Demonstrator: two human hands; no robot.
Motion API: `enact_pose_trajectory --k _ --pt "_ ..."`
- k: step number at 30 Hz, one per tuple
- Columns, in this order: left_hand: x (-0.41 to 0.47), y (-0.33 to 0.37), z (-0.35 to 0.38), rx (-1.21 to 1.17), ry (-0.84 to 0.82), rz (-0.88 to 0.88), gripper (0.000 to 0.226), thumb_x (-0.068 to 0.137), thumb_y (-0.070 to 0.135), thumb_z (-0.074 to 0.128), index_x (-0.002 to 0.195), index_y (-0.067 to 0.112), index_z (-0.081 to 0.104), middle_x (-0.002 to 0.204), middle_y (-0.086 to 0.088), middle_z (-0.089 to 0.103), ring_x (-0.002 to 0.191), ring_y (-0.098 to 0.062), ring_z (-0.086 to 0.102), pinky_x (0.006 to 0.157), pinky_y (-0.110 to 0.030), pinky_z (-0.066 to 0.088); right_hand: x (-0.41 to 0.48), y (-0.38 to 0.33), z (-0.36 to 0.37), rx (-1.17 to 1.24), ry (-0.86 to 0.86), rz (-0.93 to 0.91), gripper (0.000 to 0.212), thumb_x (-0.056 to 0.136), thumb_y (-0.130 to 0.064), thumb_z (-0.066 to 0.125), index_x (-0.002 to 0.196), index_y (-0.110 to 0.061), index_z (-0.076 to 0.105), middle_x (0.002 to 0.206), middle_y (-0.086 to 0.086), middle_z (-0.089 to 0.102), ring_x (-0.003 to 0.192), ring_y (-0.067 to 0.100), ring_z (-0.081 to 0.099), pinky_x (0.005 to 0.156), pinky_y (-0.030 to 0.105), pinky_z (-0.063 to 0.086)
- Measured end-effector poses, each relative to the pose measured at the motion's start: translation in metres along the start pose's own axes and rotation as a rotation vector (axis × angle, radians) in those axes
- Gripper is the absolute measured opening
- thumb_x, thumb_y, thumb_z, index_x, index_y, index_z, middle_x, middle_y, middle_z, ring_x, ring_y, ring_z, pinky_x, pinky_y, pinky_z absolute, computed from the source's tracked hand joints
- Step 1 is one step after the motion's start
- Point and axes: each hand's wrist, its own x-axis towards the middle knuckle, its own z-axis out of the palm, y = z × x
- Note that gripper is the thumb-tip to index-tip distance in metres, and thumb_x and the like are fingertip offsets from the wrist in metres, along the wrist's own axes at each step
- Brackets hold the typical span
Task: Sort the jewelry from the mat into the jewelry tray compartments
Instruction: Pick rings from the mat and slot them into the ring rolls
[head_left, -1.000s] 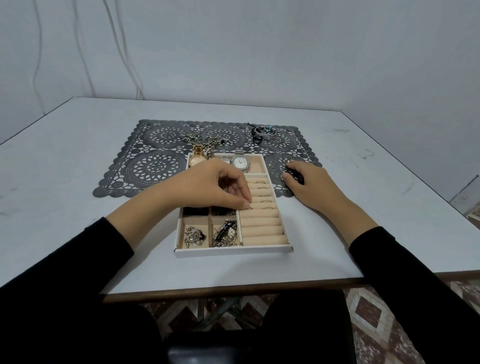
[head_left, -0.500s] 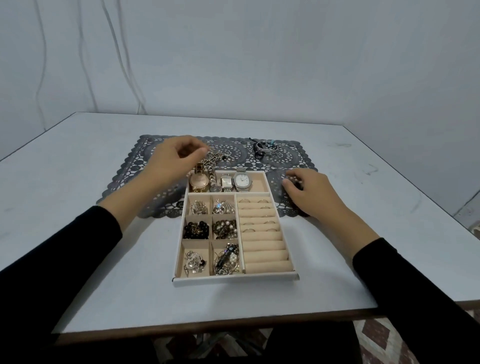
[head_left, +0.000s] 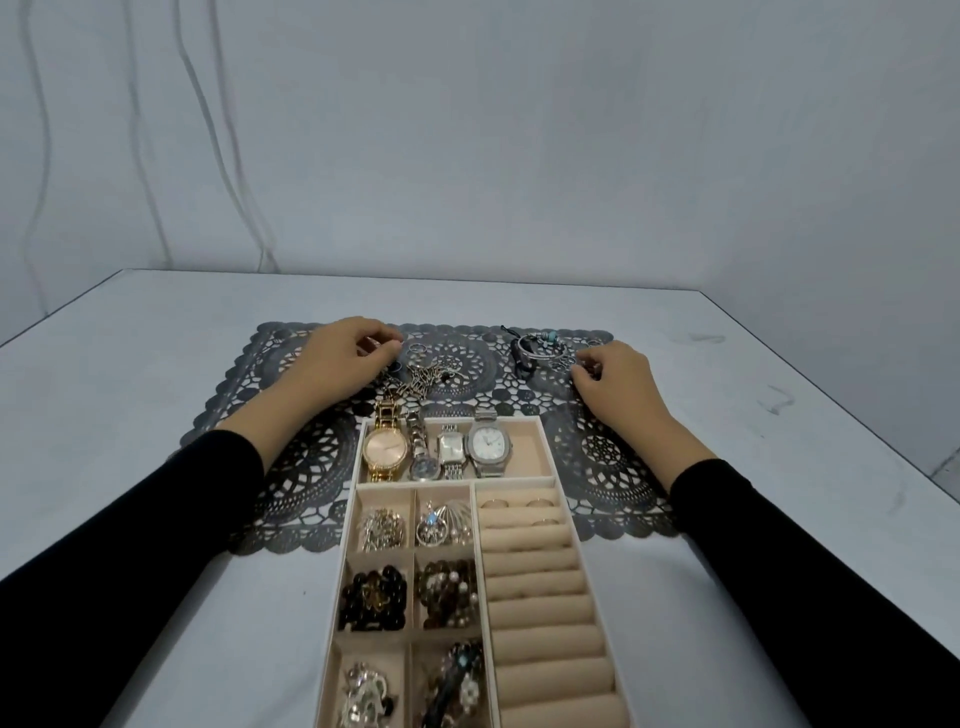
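Observation:
The beige jewelry tray lies in front of me, its far end on the dark lace mat. Several watches fill its far compartment, small compartments hold beads and brooches, and rings sit in the roll slots. My left hand is over the mat's left part, fingers curled, pinching a small silver piece beside a chain pile. My right hand rests on the mat's right part, fingertips pinching a small ring near the bracelets.
Loose rings lie on the mat between my hands. The white table ends at a wall behind and has an edge at the right. Thin cables hang down the wall at the left.
My left hand left the tray's ring rolls and reached out to the chain pile on the mat. My right hand moved farther out toward the bracelets. The camera has tilted up.

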Motion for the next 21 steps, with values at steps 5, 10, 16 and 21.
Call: enact_pose_trajectory --k 5,10,16,21 --pt "0.020 -0.004 0.007 0.081 -0.061 0.026 0.022 0.092 0.036 0.063 0.110 0.026 0.071 0.096 0.013 0.063 0.078 0.002 0.053 0.064 -0.014 0.037 0.015 0.001 0.008 0.013 0.003 0.034 0.030 0.093 -0.026 0.057 0.115 -0.010 0.067 0.113 0.013 0.058 0.103 0.026 0.056 0.087 0.025 0.039" --pt "0.030 -0.007 0.009 0.053 -0.098 0.005 0.022 0.090 0.036 0.067 0.109 0.027 0.072 0.091 0.015 0.063 0.077 0.001 0.052 0.063 -0.015 0.036 0.020 0.004 0.012 0.040 0.014 0.055 0.023 0.092 -0.025 0.059 0.106 -0.012 0.070 0.108 0.011 0.057 0.099 0.024 0.057 0.080 0.023 0.036" --pt "0.034 -0.003 0.011 0.029 -0.127 0.005 0.019 0.089 0.035 0.068 0.106 0.028 0.072 0.082 0.016 0.060 0.076 -0.005 0.052 0.063 -0.017 0.037 0.026 0.006 0.012 0.095 0.017 0.083 0.015 0.089 -0.023 0.062 0.098 -0.016 0.071 0.105 0.008 0.059 0.086 0.014 0.050 0.078 0.021 0.034" --pt "0.037 -0.002 0.013 0.022 -0.145 -0.009 0.016 0.087 0.034 0.072 0.101 0.028 0.072 0.083 0.016 0.061 0.076 -0.001 0.051 0.064 -0.017 0.037 0.028 0.007 0.004 0.126 -0.074 0.073 0.010 0.089 -0.018 0.062 0.097 -0.018 0.069 0.103 0.009 0.062 0.091 0.019 0.057 0.073 0.022 0.040"
